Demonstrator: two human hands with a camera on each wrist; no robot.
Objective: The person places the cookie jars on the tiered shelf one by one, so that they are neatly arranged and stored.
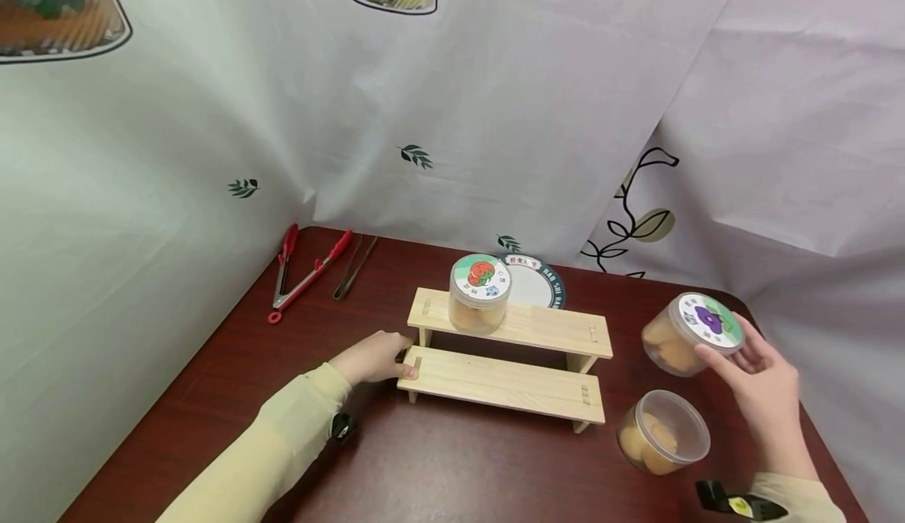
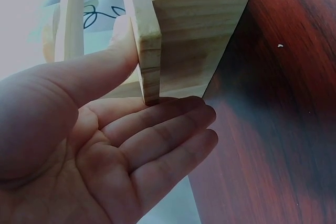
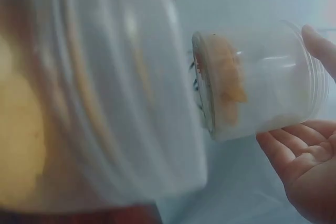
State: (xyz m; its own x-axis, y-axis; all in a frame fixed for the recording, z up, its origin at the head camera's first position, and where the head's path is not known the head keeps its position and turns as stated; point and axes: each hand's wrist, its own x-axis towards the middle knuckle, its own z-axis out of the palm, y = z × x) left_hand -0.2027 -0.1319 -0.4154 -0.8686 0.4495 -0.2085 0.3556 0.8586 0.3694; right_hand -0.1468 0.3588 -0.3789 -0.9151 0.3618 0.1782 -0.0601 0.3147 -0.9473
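Observation:
A two-step wooden rack stands on the table. My left hand grips the left end of its lower step, the thumb against the board and the fingers by its end. My right hand holds a clear plastic jar by its lidded end, tilted, right of the rack. Its label shows a purple fruit, and orange-yellow pieces lie inside. Just below it, a second clear jar with yellowish pieces stands on the table. A third jar, tomato-like picture on its lid, sits on the upper step.
Behind the rack lies a round white plate with a dark lettered rim. Red-handled tongs and slim metal tweezers lie at the back left. White printed cloth hangs around the dark red-brown table.

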